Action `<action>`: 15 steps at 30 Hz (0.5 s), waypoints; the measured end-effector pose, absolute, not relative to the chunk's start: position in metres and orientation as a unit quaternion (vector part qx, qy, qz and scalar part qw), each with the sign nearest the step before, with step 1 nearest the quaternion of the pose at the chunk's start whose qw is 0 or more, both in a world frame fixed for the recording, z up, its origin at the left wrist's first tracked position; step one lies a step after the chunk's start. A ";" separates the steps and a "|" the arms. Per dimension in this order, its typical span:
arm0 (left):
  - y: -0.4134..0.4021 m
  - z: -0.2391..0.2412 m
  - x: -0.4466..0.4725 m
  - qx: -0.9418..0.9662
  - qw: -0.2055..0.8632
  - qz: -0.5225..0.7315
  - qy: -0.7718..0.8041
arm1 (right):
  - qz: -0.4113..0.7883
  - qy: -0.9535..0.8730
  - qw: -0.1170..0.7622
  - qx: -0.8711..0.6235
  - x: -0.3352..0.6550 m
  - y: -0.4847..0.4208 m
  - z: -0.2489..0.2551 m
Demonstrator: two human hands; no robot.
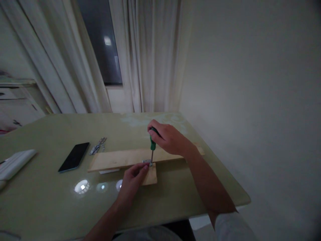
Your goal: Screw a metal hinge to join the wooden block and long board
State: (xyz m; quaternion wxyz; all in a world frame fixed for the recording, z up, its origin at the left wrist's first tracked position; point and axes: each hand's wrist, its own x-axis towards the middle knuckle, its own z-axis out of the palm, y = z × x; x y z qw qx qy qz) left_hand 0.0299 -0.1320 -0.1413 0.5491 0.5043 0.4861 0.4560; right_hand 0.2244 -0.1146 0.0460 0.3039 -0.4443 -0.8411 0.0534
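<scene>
My right hand (167, 137) is wrapped round the handle of a screwdriver (152, 144), green with a dark top. Its shaft points nearly straight down, and the tip meets a small metal hinge (146, 161). That hinge lies where a long wooden board (117, 159) joins a short wood piece (151, 177) in front of it. With thumb and fingers pinched at the hinge, my left hand (135, 175) holds it against the wood. The fingertips hide part of the metal, and any screw under the tip is too small to make out.
More metal hardware (98, 146) lies behind the board's left end. A black phone (74, 157) rests left of the board, and a white object (17, 164) sits farther left. The glossy table (175, 197) borders a wall (250, 83) on the right; curtains (155, 57) hang behind.
</scene>
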 end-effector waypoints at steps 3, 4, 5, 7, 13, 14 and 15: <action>-0.132 -0.139 0.030 0.507 0.547 0.459 0.483 | -0.030 -0.803 0.264 -0.533 0.225 -0.120 0.049; -0.133 -0.138 0.029 0.509 0.543 0.462 0.482 | -0.056 -0.788 0.255 -0.557 0.224 -0.122 0.050; -0.133 -0.137 0.029 0.512 0.540 0.463 0.481 | -0.065 -0.788 0.251 -0.558 0.223 -0.123 0.050; -0.134 -0.135 0.029 0.516 0.538 0.462 0.481 | -0.032 -0.834 0.256 -0.487 0.220 -0.127 0.050; -0.134 -0.136 0.029 0.526 0.534 0.451 0.485 | -0.057 -0.809 0.287 -0.510 0.217 -0.124 0.045; -0.133 -0.137 0.028 0.527 0.534 0.452 0.483 | -0.066 -0.791 0.288 -0.537 0.217 -0.122 0.044; -0.133 -0.138 0.028 0.527 0.534 0.453 0.482 | -0.059 -0.785 0.292 -0.544 0.219 -0.120 0.044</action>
